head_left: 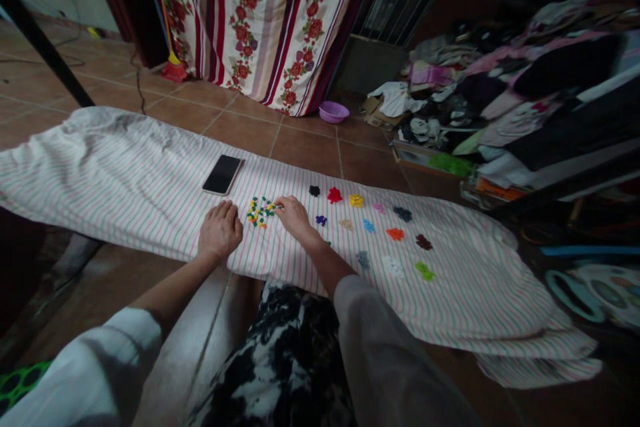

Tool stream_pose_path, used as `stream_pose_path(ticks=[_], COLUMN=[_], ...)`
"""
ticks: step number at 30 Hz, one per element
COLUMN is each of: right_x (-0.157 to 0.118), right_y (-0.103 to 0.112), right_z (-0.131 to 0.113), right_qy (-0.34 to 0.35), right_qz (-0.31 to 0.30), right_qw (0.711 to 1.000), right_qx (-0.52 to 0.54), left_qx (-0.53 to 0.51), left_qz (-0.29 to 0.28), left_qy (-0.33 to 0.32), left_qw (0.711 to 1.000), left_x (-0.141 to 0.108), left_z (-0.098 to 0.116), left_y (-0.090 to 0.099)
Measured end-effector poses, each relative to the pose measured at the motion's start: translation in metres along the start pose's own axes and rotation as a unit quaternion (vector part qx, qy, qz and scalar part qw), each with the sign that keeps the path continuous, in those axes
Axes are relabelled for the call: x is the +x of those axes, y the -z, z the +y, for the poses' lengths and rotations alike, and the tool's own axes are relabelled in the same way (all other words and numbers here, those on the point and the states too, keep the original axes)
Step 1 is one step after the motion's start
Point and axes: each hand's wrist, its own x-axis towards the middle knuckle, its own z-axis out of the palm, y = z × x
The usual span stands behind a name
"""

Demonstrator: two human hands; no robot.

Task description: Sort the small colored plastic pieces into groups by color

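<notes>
My left hand (220, 229) lies flat on the striped cloth (125, 167), palm down and holding nothing. Just right of it is a mixed heap of small pieces (259, 212), mostly green and yellow with a few orange ones. At that heap's right edge, the thumb and fingertips of my right hand (294, 216) are pinched together; anything between them is too small to make out. Sorted piles spread to the right, among them black (314, 191), red (334, 195), yellow (356, 200), dark blue (321, 220), orange (395, 234) and lime green (425, 271) pieces.
A dark-screened phone (223, 175) lies on the cloth beyond my left hand. Past the cloth, a purple basin (333, 112) sits on the tiled floor near a flowered curtain (250, 20). Heaped clothes (480, 80) fill the right side.
</notes>
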Motion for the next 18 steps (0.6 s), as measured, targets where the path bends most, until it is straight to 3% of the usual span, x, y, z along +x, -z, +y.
stream_pose_path(ticks=[10,18], right_x=[-0.007,-0.017], right_y=[-0.001,-0.006], right_z=[0.009,0.015], right_qy=[0.003,0.037], right_qz=[0.011,0.067], right_qw=[1.000,0.995], right_qx=[0.017,0.060], left_qx=[0.003,0.003], left_qz=[0.008,0.000], left_qy=[-0.008,-0.004], left_qw=[1.000,1.000], left_x=[0.000,0.000], left_z=[-0.002,-0.002], left_y=[0.000,0.000])
